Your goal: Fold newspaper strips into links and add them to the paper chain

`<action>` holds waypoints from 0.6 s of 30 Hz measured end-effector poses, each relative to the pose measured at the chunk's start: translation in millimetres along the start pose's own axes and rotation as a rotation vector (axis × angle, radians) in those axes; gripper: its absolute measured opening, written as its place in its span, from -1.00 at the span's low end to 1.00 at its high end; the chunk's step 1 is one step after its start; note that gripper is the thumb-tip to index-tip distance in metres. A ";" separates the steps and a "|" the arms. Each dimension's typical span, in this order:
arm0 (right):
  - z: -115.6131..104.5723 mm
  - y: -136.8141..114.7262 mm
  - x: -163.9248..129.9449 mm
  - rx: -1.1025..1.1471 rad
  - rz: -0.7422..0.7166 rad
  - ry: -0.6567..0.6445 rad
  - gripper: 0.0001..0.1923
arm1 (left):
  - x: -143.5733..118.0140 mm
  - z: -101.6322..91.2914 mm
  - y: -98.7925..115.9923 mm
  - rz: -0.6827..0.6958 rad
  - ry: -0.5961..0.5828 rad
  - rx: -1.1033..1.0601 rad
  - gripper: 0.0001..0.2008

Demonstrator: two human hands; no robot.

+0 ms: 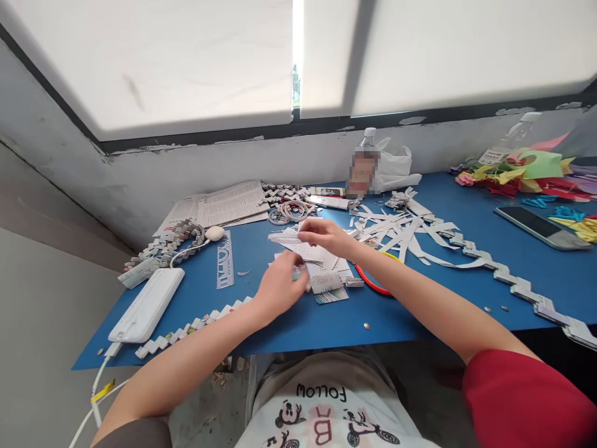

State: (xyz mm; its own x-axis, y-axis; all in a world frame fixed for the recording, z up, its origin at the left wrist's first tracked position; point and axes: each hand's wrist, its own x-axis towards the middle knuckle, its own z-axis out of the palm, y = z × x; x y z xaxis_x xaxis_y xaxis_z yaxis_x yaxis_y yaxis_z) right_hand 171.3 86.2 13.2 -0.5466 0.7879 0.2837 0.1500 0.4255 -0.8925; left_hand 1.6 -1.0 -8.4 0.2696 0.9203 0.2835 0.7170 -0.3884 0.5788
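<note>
blue tabletop (pixel 466 292) strewn with newspaper craft, seen from above over two bare forearms. right hand (pixel 326 235) raised just over the middle of the table, fingers pressed together on a narrow folded newspaper strip (pixel 285 237) that juts out to the left. left hand (pixel 278 287) lower and nearer, fingers curled down over small folded paper pieces (pixel 326 283); whether pinching one or only resting on them cannot be told. under both hands, a small pile of cut newsprint sheets.

judging by what lies about, well under way but far from finished: one long zigzag chain of folded links (pixel 508 277) running down the right side to the table's edge, a second zigzag chain (pixel 186 330) along the near left edge, a third coiled chain (pixel 172 239) at the back left. still unused: loose heap of cut strips (pixel 401 233) just right of the right hand, uncut newspaper (pixel 224 205) at the back.

also on the table: red-handled scissors (pixel 370 281) partly under the right forearm, clear stencil ruler (pixel 224 261), white power bank (pixel 147 305) with cable, smartphone (pixel 541 227), water bottle (pixel 364 162), plastic bag, coloured folded paper shapes (pixel 527 171) at far right.
</note>
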 end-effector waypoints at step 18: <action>12.3 5.8 -55.6 0.637 0.343 0.212 -0.52 | 2.3 -10.7 1.8 0.098 -0.083 -0.790 -0.63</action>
State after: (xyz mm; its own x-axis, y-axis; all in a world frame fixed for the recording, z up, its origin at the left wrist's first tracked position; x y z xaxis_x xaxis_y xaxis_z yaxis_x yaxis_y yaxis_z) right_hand 192.4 39.4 -12.1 -0.3750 0.9260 -0.0429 -0.2570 -0.1483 -0.9550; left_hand -3.3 -0.2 1.5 0.3769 0.8687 0.3212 0.0290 -0.3577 0.9334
